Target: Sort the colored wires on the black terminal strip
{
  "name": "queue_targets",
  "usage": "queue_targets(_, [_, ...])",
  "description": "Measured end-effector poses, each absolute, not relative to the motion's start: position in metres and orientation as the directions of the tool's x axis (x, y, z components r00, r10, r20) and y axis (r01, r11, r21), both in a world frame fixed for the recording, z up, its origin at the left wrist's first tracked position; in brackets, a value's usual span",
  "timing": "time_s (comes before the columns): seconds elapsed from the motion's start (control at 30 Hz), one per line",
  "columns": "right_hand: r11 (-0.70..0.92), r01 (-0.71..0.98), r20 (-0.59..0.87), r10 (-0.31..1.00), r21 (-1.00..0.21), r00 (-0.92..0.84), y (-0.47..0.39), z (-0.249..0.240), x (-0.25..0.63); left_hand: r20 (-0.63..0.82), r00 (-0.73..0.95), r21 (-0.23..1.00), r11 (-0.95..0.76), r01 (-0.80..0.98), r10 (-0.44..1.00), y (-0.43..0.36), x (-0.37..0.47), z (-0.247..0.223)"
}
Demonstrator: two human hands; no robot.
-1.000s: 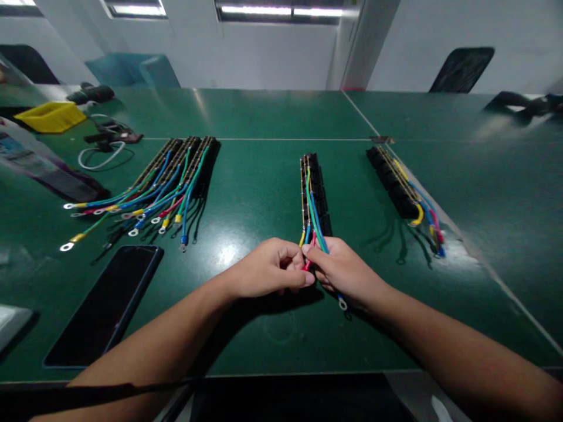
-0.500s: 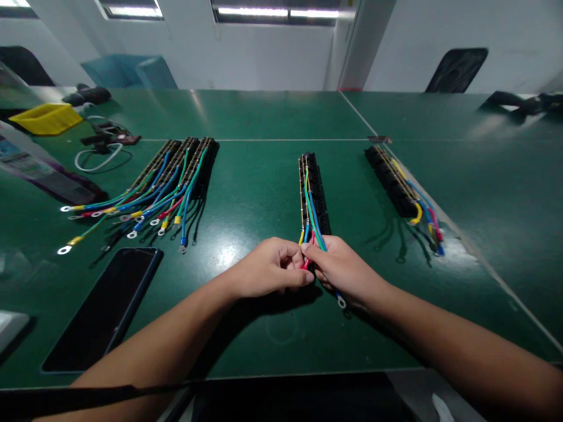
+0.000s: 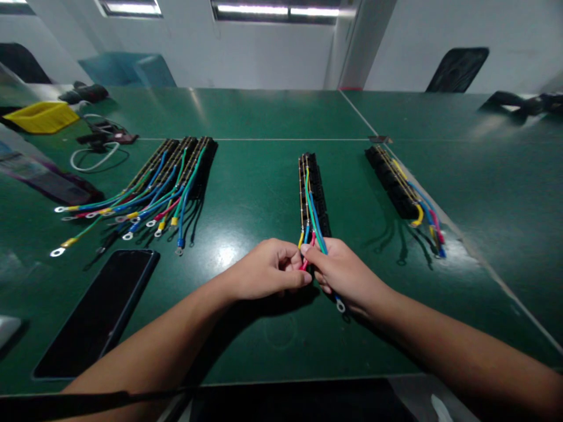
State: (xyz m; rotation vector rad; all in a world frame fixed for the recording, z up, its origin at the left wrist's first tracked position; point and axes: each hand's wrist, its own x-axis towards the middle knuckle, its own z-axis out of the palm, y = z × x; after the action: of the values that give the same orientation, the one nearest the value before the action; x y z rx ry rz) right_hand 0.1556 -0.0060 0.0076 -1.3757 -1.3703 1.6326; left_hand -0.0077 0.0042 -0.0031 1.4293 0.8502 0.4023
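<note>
left hand (image 3: 284,271): pinching a red wire (image 3: 304,265) | right hand (image 3: 345,271): gripping green and blue wires (image 3: 315,220) | black strip (image 3: 321,196) with those wires: centre of frame, on the green bench (image 3: 259,187) | phone (image 3: 99,316): lower left | three similar strips (image 3: 181,159): left of frame

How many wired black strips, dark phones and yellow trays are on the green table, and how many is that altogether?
Wired black strips: 5 (three on the left, one in the middle, one on the right)
Dark phone: 1
Yellow tray: 1
Total: 7
</note>
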Motion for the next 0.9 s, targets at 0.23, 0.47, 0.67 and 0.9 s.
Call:
queue_targets(0.23, [-0.240, 0.169, -0.282, 0.912, -0.956, -0.298, -0.0052, 0.0007, 0.1604, -0.263, 0.665, 0.961, 0.132, 0.241, 0.699, 0.0043, -0.0092, -0.0032])
queue_targets(0.47, [-0.211, 0.178, -0.259, 0.910, -0.961, -0.325, -0.0046, 0.0016, 0.1626, -0.268, 0.680, 0.960, 0.130, 0.247, 0.682, 0.0064, -0.0103, -0.0043])
queue_targets(0.67, [-0.206, 0.189, -0.261, 0.903, -0.960, -0.341, -0.0035, 0.0036, 0.1622, -0.266, 0.690, 0.962, 0.144, 0.231, 0.674, 0.0059, -0.0090, -0.0053])
queue_targets(0.9, [-0.240, 0.151, -0.279, 0.893, -0.959, -0.354, -0.0034, 0.0046, 0.1622, -0.294, 0.679, 0.956, 0.192, 0.223, 0.672, 0.0045, -0.0054, -0.0020])
